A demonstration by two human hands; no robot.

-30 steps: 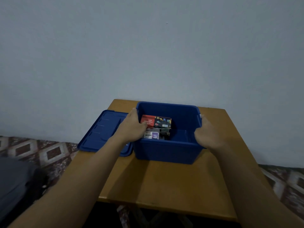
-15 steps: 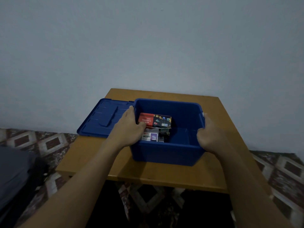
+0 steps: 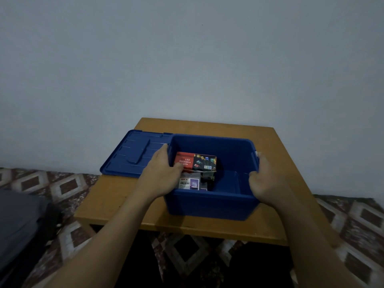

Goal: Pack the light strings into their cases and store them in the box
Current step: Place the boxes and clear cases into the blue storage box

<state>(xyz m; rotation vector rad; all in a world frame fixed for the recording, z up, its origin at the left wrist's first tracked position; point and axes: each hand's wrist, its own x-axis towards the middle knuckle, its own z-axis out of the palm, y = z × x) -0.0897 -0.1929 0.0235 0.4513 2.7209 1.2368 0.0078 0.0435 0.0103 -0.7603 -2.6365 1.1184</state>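
While left hand [image 3: 162, 175], right hand [image 3: 268, 183] grip blue box [image 3: 209, 206] walls: red case [image 3: 195, 162], white case [image 3: 189, 182] inside.

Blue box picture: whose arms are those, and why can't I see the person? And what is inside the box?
There is no machine here, just a person. The camera sits on their head and looks forward and down, so you see only their two arms, as if through their eyes. The left hand grips the left edge of the blue box, and the right hand grips the right edge. The box stands on a wooden table in front of a plain wall. Its lid is off and lies beside it on the left. Inside the box are small cardboard cases: a red case that says LED Decorative Lights, and a white case nearer to the person. The lights themselves cannot be seen.
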